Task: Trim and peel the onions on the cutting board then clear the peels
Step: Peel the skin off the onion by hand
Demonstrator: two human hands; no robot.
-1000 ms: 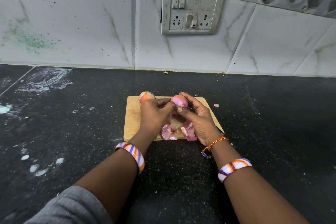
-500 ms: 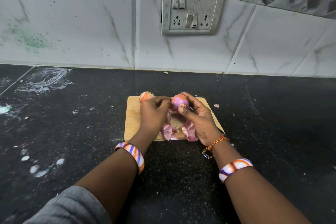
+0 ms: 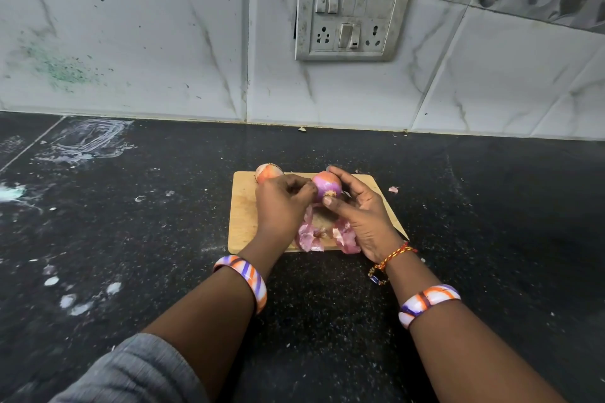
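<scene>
We have turned the onion [image 3: 327, 186] a little in our hands since a moment ago. Its rooty end now faces us more, and the top looks smooth and purple. That tells us most of the dry skin is off this one, so the peeling of it may be nearly done.

Our right hand [image 3: 361, 221] holds the onion above the board [image 3: 244, 206]. The fingers curl over its far side and the thumb presses under the rooty end, so the onion sits between thumb and fingers. Our left hand [image 3: 281, 206] is just beside it on the left, with the fingertips pinched at the onion's side. We think it is picking at a bit of skin, but the piece is too small to see.

A second onion [image 3: 268, 172] sits at the far left edge of the board, and it looks unpeeled. The peels [image 3: 327, 235] lie in a pink heap on the near side of the board, below our hands. One scrap [image 3: 393, 189] lies on the counter [image 3: 131, 239], just right of the board. All of these have to be cleared later.
</scene>
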